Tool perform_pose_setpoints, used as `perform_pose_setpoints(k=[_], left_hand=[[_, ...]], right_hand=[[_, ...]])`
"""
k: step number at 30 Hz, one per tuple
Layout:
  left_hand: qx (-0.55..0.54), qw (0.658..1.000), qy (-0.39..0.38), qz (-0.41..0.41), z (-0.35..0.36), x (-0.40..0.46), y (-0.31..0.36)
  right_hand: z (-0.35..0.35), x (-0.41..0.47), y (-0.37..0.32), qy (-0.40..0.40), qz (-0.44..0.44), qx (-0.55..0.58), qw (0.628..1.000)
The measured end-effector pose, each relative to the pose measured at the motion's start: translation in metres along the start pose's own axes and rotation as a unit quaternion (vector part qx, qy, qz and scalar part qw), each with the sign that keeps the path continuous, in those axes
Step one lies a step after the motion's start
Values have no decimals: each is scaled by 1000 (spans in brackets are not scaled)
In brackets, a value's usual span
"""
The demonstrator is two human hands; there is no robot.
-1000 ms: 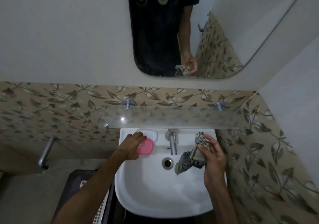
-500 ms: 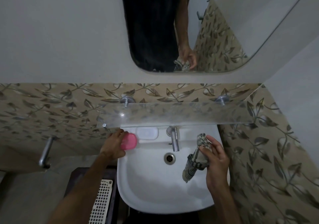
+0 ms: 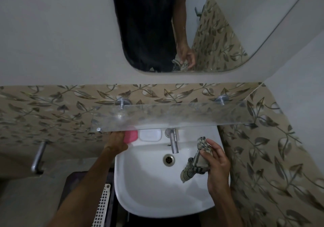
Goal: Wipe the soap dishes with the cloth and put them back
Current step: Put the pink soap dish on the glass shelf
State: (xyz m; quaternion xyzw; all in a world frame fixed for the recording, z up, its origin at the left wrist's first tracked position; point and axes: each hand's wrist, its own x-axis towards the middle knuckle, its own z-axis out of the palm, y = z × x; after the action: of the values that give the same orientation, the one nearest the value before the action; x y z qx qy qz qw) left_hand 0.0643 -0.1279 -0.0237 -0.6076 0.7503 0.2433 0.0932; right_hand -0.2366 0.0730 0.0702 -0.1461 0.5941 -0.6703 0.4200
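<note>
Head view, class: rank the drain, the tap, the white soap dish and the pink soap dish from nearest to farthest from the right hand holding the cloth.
From the right hand:
1. Drain, basin centre, just left of the hand.
2. Tap, behind the drain on the back rim.
3. White soap dish, back rim, left of the tap.
4. Pink soap dish, far left, in the left hand.

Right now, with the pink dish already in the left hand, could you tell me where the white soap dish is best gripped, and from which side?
Grip the white soap dish across its front long rim, coming from the basin side. It lies flat on the sink ledge, its back edge tucked under the glass shelf, with the tap close on its right and the left hand holding the pink dish on its left.
</note>
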Motion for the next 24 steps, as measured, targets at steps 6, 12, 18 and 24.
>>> perform_pose_setpoints(k=[6,12,18,24], left_hand=[[27,999,42,4,14,0,7],[84,992,40,81,24,-2,35],[115,987,0,111,24,11,87],[127,988,6,88,29,14,108]], right_hand=[[-3,2,2,8,1,-9,1000],[-6,0,5,15,13,-12,1000],[-8,-1,5,11,12,-12,1000],[-21,0,3,9,1,-13,1000]])
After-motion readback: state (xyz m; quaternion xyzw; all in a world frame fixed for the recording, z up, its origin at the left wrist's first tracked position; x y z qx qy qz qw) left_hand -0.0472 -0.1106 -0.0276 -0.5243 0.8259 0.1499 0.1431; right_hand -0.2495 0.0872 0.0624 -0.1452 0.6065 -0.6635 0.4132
